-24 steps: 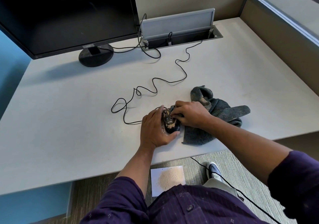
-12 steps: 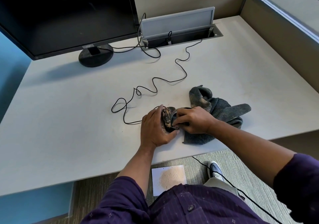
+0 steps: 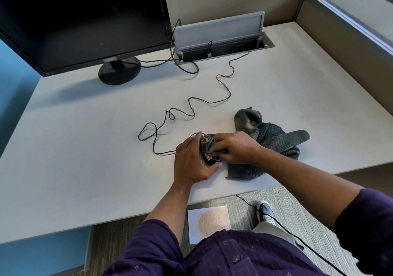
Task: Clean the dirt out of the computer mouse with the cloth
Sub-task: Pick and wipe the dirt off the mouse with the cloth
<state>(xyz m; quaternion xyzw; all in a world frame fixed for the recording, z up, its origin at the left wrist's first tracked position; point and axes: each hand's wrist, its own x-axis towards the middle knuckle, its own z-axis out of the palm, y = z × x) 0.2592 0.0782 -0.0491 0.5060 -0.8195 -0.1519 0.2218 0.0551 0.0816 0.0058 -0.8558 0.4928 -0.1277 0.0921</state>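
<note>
A black computer mouse (image 3: 206, 150) caked with tan dirt lies near the desk's front edge. My left hand (image 3: 192, 160) wraps around its left side, thumb under its near end, holding it in place. My right hand (image 3: 235, 147) pinches a fold of the grey cloth (image 3: 274, 139) and presses it against the mouse's right side. The rest of the cloth lies bunched to the right, with tan stains on its far fold. The mouse's black cable (image 3: 191, 107) snakes away across the desk.
A black monitor (image 3: 85, 20) on a round stand (image 3: 119, 72) sits at the back left. An open cable hatch (image 3: 221, 41) is at the back centre. On the floor below the desk edge lies a white sheet with a sand pile (image 3: 209, 222).
My right hand with the cloth fold has shifted slightly along the mouse's right side, toward its far end. My left hand has kept its hold.
</note>
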